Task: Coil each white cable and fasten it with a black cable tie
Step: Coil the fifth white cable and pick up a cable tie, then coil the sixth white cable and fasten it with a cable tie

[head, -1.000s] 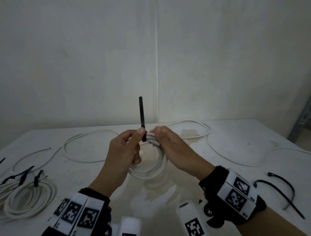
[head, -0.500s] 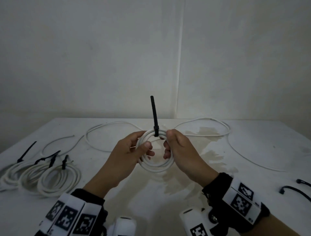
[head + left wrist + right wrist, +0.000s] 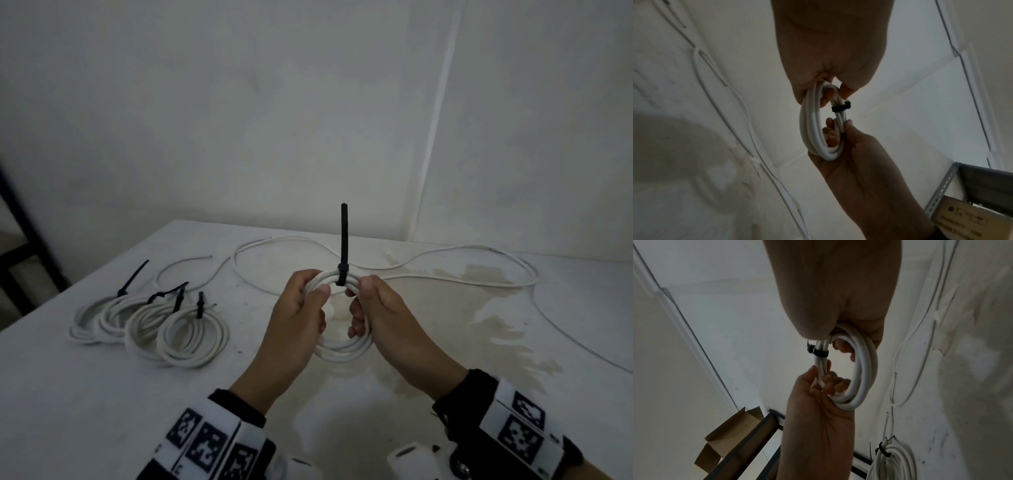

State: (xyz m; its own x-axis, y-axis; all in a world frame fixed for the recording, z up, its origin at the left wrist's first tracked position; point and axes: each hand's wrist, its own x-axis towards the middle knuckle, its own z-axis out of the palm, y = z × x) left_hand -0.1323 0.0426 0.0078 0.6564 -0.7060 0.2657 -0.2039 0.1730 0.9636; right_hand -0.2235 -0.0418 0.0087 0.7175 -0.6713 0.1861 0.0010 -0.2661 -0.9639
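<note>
A small white cable coil [image 3: 342, 353] is held upright above the table between both hands. A black cable tie [image 3: 343, 240] is cinched round its top, tail pointing straight up. My left hand [image 3: 310, 298] grips the coil's left side, thumb on the front. On the other side my right hand [image 3: 363, 298] grips the strands just right of the tie. The left wrist view shows the coil [image 3: 812, 126] edge-on with the tie's band [image 3: 840, 108] between the two grips. From the right wrist, the coil [image 3: 865, 369] and tie [image 3: 819, 352] appear the same.
Several tied coils [image 3: 191, 335] with black ties lie together on the white table [image 3: 102, 394] at the left. Loose white cables [image 3: 479, 260] snake across the far side and right. A dark frame [image 3: 30, 236] stands off the left edge, and a cardboard box [image 3: 729, 434] beside it.
My left thumb has left the tie and both hands now hold the coil's sides. The view has swung left, bringing the tied coils further in.
</note>
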